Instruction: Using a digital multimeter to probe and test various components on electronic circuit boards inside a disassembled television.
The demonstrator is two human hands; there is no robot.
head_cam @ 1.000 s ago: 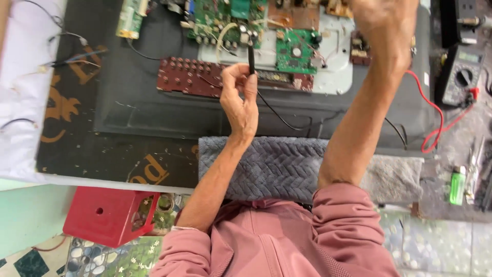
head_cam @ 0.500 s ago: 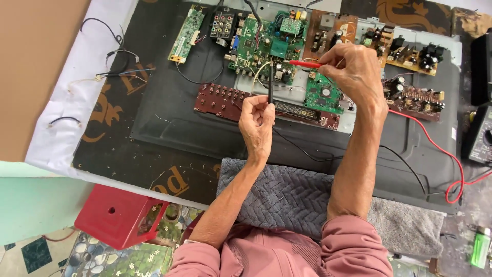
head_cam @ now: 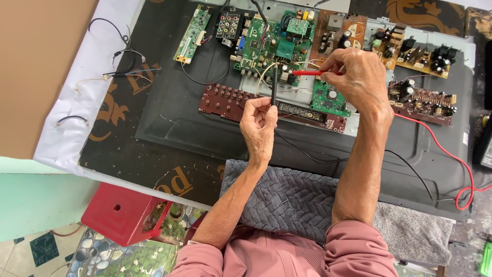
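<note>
across the worktop (head_cam: 128,149) lies an opened television back, where our left hand (head_cam: 259,125) grip pinches the black probe (head_cam: 274,87) and our right hand (head_cam: 356,77) the red probe (head_cam: 307,73), both tips on the green mainboard (head_cam: 271,43), needing steady contact.

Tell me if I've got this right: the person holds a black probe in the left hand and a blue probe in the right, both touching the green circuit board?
Not quite. The probe in the right hand is red, not blue, as the head view shows. The left hand does hold the black probe, and both tips meet the green circuit board.
</note>
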